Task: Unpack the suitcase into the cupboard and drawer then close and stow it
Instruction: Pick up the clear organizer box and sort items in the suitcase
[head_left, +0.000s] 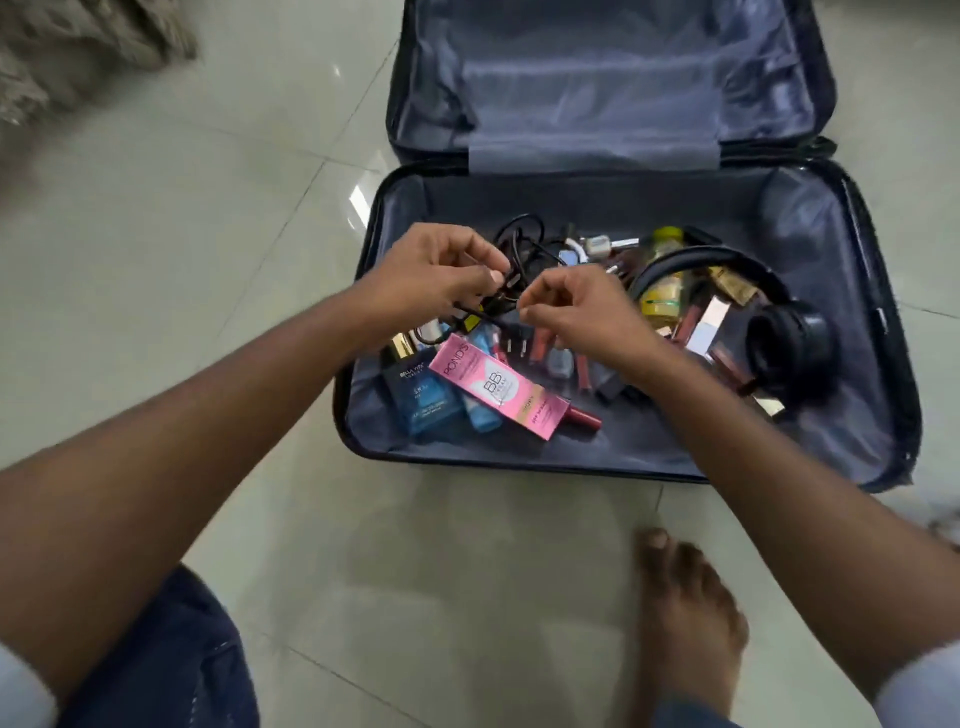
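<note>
A dark suitcase (878, 415) lies open on the floor, its grey-lined lid (597, 78) folded back. Inside are a tangle of black cable (522, 244), black headphones (779, 332), a pink box (498, 387), a blue box (423, 395), a yellow-capped bottle (662, 291) and several small cosmetics. My left hand (436, 275) pinches the black cable above the heap. My right hand (576, 306), fingers curled, pinches the same cable close beside it.
Pale glossy floor tiles (208, 234) surround the suitcase. A shaggy beige rug (67, 47) lies at the top left. My bare right foot (685, 613) stands just in front of the case, and my knee in blue denim (171, 665) is at the lower left.
</note>
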